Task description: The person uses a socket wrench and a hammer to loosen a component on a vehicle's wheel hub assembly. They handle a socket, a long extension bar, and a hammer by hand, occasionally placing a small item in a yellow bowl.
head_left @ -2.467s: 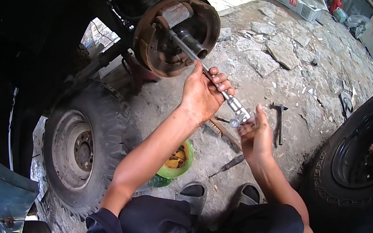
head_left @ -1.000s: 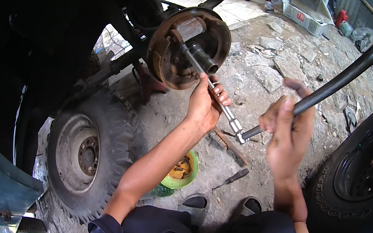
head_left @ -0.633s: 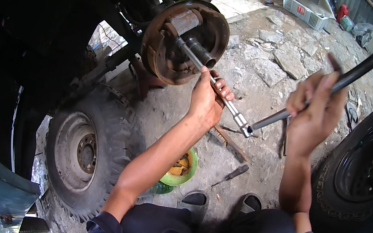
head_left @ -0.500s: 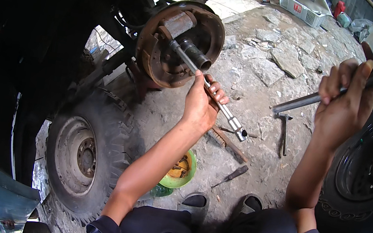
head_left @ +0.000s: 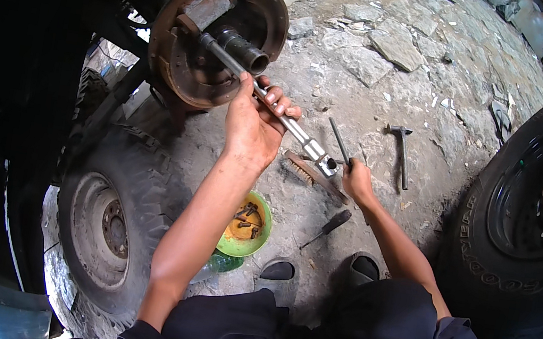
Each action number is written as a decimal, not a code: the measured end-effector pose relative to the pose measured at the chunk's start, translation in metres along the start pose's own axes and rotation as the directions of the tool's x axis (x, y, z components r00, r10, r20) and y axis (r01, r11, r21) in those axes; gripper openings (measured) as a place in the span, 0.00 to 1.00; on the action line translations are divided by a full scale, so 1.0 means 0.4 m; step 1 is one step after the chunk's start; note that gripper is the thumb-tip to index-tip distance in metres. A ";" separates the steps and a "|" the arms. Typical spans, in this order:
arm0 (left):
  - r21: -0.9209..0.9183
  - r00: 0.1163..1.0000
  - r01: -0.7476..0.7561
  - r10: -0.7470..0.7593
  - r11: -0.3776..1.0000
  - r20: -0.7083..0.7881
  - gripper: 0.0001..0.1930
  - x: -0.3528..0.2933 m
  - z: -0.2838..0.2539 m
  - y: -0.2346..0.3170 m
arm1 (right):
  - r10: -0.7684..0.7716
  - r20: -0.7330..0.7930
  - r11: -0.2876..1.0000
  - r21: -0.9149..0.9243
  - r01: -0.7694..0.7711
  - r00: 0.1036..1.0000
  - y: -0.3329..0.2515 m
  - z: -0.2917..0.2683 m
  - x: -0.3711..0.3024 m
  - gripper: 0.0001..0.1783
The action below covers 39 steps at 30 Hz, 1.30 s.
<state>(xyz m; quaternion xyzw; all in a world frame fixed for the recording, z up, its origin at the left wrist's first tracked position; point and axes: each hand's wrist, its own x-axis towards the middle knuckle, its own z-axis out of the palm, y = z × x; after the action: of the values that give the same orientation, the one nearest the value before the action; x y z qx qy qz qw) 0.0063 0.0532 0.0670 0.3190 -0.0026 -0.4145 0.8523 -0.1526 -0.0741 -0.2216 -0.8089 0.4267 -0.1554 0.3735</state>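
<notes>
My left hand (head_left: 255, 125) is closed round a long silver socket extension bar (head_left: 297, 131). The bar's far end meets the rusty brake assembly (head_left: 163, 48) beside the protruding hub tube (head_left: 241, 51), and its near end has a cross-hole. Low to the right of that end, my right hand (head_left: 358, 182) is closed on a dark metal rod (head_left: 339, 137), which points up and away, apart from the hole as far as I can see. Beneath the bar's near end lies a wire brush (head_left: 316, 176) on the ground.
A hammer (head_left: 400, 155) and a screwdriver (head_left: 327, 228) lie on the rough stone floor. A green bowl (head_left: 264, 228) holds several bolts. One wheel (head_left: 102, 221) stands at left, another tyre (head_left: 481, 271) at right. Broken stone slabs (head_left: 395, 48) lie beyond.
My right hand has come down and left with the rod, from high at the right to near the extension bar's free end. My left hand still holds the bar; the view has shifted.
</notes>
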 end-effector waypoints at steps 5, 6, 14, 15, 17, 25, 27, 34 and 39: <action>0.066 1.000 -0.014 0.013 0.998 0.015 0.18 -0.003 0.005 -0.014 | -0.205 -0.115 0.976 -0.101 0.194 0.972 0.037 0.013 0.026 0.07; 0.056 0.999 -0.004 0.002 0.998 0.033 0.18 0.007 -0.005 -0.013 | -0.162 -0.071 0.985 -0.071 0.157 0.984 0.036 0.010 0.036 0.05; 0.079 0.999 -0.042 0.041 0.996 0.002 0.18 0.005 0.001 -0.007 | 0.021 0.584 0.495 0.699 -0.516 0.811 -0.348 -0.232 -0.002 0.31; 0.065 0.999 -0.033 0.032 0.997 0.007 0.18 0.004 0.002 -0.007 | -0.142 0.744 0.134 0.668 -0.732 0.653 -0.427 -0.304 -0.040 0.38; 0.077 0.998 -0.041 0.037 0.996 0.046 0.20 0.013 -0.005 -0.006 | -0.349 0.699 0.115 0.693 -0.712 0.624 -0.507 -0.365 -0.089 0.37; 0.552 0.989 0.121 -0.150 0.825 0.008 0.27 0.015 0.023 0.058 | -0.378 0.786 -0.023 0.520 -0.854 0.489 -0.559 -0.432 -0.081 0.24; 0.657 0.975 0.186 -0.219 0.730 -0.032 0.28 0.007 0.038 0.107 | -0.290 0.729 0.264 0.684 -0.680 0.620 -0.597 -0.447 -0.099 0.22; 0.215 0.975 0.168 -0.130 0.962 -0.183 0.15 0.002 0.116 0.092 | -0.590 0.135 0.801 0.220 0.557 0.796 -0.623 -0.425 -0.132 0.16; -0.180 0.986 0.142 -0.155 0.973 -0.061 0.18 0.039 0.115 0.073 | -0.379 0.576 0.837 0.548 0.003 0.724 -0.695 -0.543 -0.115 0.20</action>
<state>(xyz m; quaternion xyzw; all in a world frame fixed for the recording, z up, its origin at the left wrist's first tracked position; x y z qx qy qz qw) 0.0250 0.0305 0.1154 0.2574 0.0892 -0.4636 0.8431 -0.1436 -0.0403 0.1325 -0.7220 0.1188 -0.0036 0.6816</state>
